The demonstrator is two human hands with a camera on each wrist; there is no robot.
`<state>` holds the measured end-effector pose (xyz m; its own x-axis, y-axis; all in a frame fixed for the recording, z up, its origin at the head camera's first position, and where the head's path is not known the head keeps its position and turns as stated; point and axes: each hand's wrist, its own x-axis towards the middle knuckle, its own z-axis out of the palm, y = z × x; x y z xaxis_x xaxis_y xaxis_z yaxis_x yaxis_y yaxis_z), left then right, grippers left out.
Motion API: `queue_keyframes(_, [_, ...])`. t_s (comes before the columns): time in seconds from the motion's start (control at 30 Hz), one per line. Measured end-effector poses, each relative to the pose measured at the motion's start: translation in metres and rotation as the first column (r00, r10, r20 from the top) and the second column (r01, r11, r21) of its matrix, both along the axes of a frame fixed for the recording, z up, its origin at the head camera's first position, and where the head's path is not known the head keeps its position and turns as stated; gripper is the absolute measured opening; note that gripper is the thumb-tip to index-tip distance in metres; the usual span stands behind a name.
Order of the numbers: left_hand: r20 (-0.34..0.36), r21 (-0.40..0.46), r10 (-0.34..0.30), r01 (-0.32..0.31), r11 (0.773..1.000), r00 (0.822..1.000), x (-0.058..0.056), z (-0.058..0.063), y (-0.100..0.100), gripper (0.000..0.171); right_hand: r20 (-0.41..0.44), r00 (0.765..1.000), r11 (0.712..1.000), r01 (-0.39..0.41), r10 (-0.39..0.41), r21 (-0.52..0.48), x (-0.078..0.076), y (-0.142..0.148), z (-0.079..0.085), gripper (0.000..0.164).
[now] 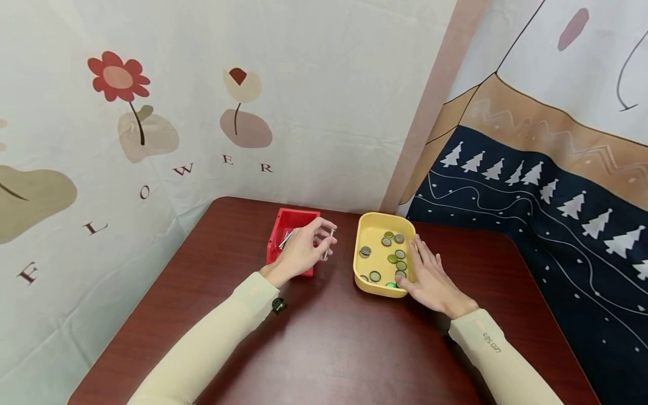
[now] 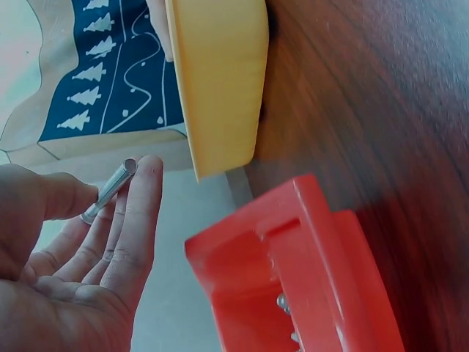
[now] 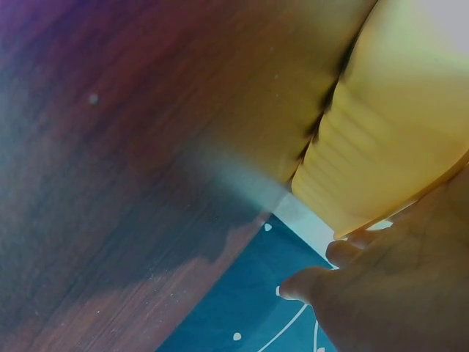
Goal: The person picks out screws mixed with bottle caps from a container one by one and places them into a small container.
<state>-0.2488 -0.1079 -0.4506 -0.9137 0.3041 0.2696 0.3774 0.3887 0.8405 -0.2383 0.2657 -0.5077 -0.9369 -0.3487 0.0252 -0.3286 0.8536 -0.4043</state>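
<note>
My left hand (image 1: pixel 301 250) is raised over the red bin (image 1: pixel 271 247) and pinches a slim silver metal rod (image 2: pixel 110 192) between thumb and fingers. In the left wrist view the rod slants upward, one end broader at the fingers. More silver metal pieces (image 1: pixel 286 238) lie inside the bin, partly hidden by the hand. My right hand (image 1: pixel 430 279) rests with straight fingers along the right rim of the yellow tub (image 1: pixel 373 225), its thumb over the near corner. Several round bottle caps (image 1: pixel 374 276), grey and green, are scattered on the tub's floor.
Both containers stand toward the back of a dark brown wooden table (image 1: pixel 324 349), a gap between them. A pale curtain printed with flowers (image 1: pixel 118 77) hangs behind. On the right is a navy cloth with white trees (image 1: pixel 572 205).
</note>
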Motion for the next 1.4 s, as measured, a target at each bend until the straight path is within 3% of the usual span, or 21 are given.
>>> queue_keyframes(0.33, [-0.033, -0.045, 0.047, -0.049, 0.998, 0.998, -0.003, 0.005, -0.017, 0.032, 0.010, 1.000, 1.000, 0.006, -0.006, -0.004, 0.000, 0.000, 0.000, 0.105])
queue_keyframes(0.77, [-0.055, -0.086, 0.114, -0.118, 0.989, 0.992, -0.011, 0.003, -0.040, 0.033, 0.001, 1.000, 1.000, 0.001, -0.001, 0.002, 0.001, 0.001, 0.000, 0.105])
queue_keyframes(1.17, [-0.087, -0.231, 0.211, -0.226, 0.946, 0.974, -0.017, -0.004, -0.052, 0.030, 0.007, 1.000, 1.000, 0.012, -0.012, -0.005, 0.003, 0.001, -0.002, 0.106])
queue_keyframes(1.4, [-0.097, -0.291, 0.224, -0.243, 0.925, 0.970, -0.017, -0.004, -0.056, 0.036, 0.002, 1.000, 1.000, 0.012, -0.012, -0.014, 0.005, 0.000, -0.002, 0.104])
